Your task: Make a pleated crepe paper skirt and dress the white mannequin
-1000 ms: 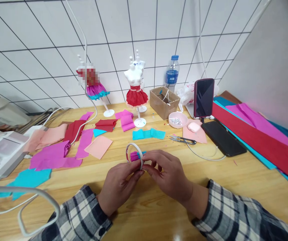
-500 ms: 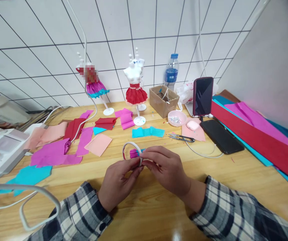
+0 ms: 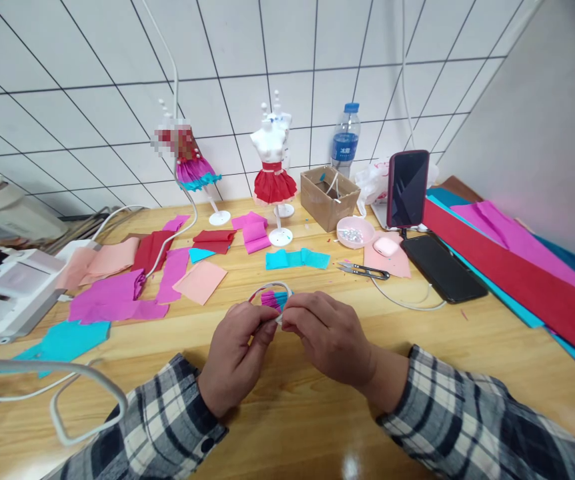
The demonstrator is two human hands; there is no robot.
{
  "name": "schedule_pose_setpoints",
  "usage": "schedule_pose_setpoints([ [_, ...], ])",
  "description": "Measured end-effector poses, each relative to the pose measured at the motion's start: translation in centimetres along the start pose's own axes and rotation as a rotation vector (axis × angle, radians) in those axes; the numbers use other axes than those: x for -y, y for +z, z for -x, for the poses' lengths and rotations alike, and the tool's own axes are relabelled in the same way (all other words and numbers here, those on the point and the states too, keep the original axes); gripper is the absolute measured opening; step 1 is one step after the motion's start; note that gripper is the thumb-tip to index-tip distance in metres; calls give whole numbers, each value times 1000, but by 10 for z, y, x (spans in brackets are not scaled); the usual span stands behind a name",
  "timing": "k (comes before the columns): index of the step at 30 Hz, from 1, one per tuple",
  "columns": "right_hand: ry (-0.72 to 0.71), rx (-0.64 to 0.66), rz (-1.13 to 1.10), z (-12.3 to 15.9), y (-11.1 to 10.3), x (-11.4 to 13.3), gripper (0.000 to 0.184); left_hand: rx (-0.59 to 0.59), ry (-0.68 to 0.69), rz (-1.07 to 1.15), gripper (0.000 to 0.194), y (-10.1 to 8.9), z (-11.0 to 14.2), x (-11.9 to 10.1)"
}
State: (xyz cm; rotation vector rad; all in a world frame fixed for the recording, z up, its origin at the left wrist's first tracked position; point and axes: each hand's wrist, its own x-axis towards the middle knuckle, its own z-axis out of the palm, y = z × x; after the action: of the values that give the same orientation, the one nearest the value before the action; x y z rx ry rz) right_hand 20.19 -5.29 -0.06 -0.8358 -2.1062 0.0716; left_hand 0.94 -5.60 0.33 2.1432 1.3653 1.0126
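My left hand pinches the near side of a thin white ring, which looks like a roll of tape with some red on its inner side. At the same spot the closed fingertips of my right hand meet the roll's edge; what lies between them is mostly covered. Just behind, seen through the ring, is a small pleated paper piece in magenta and blue. A blue paper strip lies farther back. To its right are black-handled thread snips.
Two small dress forms wear paper skirts at the back. A cardboard box, a pink bowl of beads and a phone stand rightward. Coloured paper covers the left; long sheets lie right. A cable loops at left front.
The ring has tipped from upright to a flatter tilt, and my fingers have closed in nearer its front edge. More of the pleated paper shows. The camera view has shifted slightly.
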Motion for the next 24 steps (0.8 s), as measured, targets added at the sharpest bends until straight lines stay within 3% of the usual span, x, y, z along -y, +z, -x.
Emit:
schedule_pose_setpoints([
  [3,48,-90,-106,0,-5,-3,14,-228,-158,44,23,-15,-9,20],
  [5,157,-120,-260,-1,-7,-9,10,-445,-172,-54,22,-34,-18,40],
  [6,230,-110,-336,-1,-7,-13,8,-486,-151,-172,22,-44,-22,52],
  [9,484,-14,-492,-2,-2,-25,10,-311,-128,-503,24,-67,-32,85],
  [11,623,56,-564,-2,2,-31,12,-48,-169,-595,26,-72,-37,99],
  [13,702,111,-620,-2,4,-32,12,89,-183,-650,32,-69,-40,102],
  [14,725,132,-635,-1,5,-31,12,72,-171,-683,36,-66,-40,98],
  [16,755,168,-651,-1,5,-28,12,-82,-112,-717,42,-60,-38,80],
  [18,760,202,-656,-1,4,-24,11,-137,-14,-576,34,-52,-32,53],
  [21,733,262,-642,-1,5,-18,11,114,72,-174,34,-37,-19,13],
  [24,705,323,-616,0,5,-13,12,219,17,-55,33,-21,-8,-9],
])
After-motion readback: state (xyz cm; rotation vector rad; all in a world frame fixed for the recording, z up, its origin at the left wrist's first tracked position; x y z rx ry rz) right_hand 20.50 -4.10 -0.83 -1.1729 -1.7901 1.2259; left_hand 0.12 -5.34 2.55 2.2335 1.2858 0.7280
